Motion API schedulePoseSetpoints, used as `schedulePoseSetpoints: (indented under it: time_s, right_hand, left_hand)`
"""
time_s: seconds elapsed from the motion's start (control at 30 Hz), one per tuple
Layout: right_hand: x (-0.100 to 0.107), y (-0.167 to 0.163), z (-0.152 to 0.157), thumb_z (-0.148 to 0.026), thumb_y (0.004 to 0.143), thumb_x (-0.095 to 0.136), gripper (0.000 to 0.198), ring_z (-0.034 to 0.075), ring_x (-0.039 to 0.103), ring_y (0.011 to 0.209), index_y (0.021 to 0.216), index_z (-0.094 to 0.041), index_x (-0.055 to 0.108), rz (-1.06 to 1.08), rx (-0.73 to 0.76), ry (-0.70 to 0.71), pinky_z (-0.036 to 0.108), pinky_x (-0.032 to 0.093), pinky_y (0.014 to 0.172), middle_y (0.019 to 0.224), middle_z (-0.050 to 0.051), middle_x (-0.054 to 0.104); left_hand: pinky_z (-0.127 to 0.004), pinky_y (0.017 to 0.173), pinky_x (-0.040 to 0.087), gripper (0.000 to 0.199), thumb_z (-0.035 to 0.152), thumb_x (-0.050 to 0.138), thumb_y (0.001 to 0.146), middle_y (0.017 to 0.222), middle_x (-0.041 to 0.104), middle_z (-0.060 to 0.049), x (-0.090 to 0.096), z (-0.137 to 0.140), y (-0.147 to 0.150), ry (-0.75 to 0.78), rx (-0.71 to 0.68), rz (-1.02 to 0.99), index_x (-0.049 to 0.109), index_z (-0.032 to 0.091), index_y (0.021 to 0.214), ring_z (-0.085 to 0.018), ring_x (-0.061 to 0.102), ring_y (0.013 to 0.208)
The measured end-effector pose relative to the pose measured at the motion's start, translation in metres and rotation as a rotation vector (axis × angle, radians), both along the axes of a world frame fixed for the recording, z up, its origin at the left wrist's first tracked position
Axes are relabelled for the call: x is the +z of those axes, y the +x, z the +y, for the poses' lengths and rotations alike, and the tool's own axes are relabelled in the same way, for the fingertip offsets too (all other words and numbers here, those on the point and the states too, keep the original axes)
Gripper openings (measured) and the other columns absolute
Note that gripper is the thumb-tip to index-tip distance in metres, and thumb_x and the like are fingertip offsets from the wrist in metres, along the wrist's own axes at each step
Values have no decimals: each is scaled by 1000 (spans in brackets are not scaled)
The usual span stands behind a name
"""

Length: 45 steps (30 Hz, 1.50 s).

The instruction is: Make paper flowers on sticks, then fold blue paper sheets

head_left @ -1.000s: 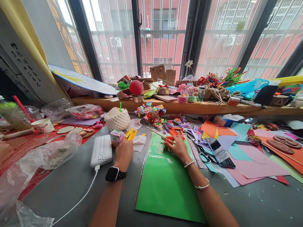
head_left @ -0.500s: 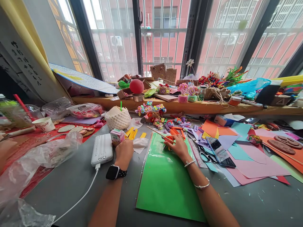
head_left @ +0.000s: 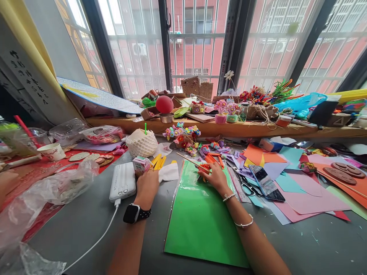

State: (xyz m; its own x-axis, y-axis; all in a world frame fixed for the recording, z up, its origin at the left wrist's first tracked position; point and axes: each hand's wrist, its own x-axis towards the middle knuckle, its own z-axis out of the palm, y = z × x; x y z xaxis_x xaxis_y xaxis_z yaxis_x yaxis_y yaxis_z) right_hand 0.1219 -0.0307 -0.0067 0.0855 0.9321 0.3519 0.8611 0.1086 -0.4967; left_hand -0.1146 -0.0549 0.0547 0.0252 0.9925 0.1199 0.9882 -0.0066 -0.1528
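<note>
My left hand [head_left: 147, 185], with a black watch on its wrist, is beside a small pink-and-white box [head_left: 140, 165] and a white power bank [head_left: 123, 182]. Its fingers are curled together and what they hold, if anything, is hidden. Just beyond lie yellow paper strips [head_left: 159, 162] and a white tissue [head_left: 168, 172]. Above a green sheet [head_left: 200, 221], my right hand [head_left: 216, 177] grips a thin wooden stick [head_left: 189, 159]. Orange paper [head_left: 204, 168] shows under its fingers, and it is unclear whether they hold this too.
Scissors [head_left: 249, 187], a phone [head_left: 266, 183] and coloured paper sheets [head_left: 304, 198] lie to the right. A netting-wrapped coconut [head_left: 142, 143] with a green straw stands behind my left hand. Another person's hand [head_left: 8, 181] shows at the left edge. Crochet flowers [head_left: 182, 131] sit near the windowsill.
My left hand has shifted slightly left and its fingers have changed position. The tissue has moved and now partly covers a yellow piece. My right hand stays with the stick over the green sheet.
</note>
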Motion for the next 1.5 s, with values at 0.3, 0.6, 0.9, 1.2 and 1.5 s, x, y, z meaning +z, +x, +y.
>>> schedulePoseSetpoints:
  time_s: [0.3,0.6,0.9,1.2,1.5]
  right_hand:
    - [1,-1,-1,-55,70,51,47,21,54,85,99,-19,56,19,7,-22,29,42,69,98,7,52]
    - [0,-1,1,-57,70,50,50,21,54,85,99,-17,55,2,-2,-41,29,42,65,99,7,51]
    - [0,0,-1,-55,71,50,46,21,54,85,97,-18,56,-12,11,-5,28,42,66,95,7,52]
    - [0,0,0,-55,71,50,46,21,54,83,96,-17,56,-19,14,-5,29,42,64,94,7,52]
    - [0,0,0,-50,73,49,41,20,54,80,97,-17,55,-31,10,-16,28,41,63,91,6,52]
  left_hand:
    - [-28,64,44,30,17,29,84,90,62,-11,10,-5,-1,73,37,-94,57,15,95,-22,59,83]
    - [-21,58,40,17,26,45,81,75,64,-1,22,-18,12,295,-199,-379,60,19,81,-14,59,70]
    - [-22,55,41,21,12,65,69,57,59,3,70,-96,52,1084,-955,-346,57,14,88,-8,52,51]
    - [-24,57,43,26,7,66,65,60,60,2,75,-112,58,977,-942,-458,57,13,89,-10,54,54]
    - [-23,62,46,9,9,50,76,69,59,0,66,-93,74,559,-849,-1198,54,16,79,-10,56,63]
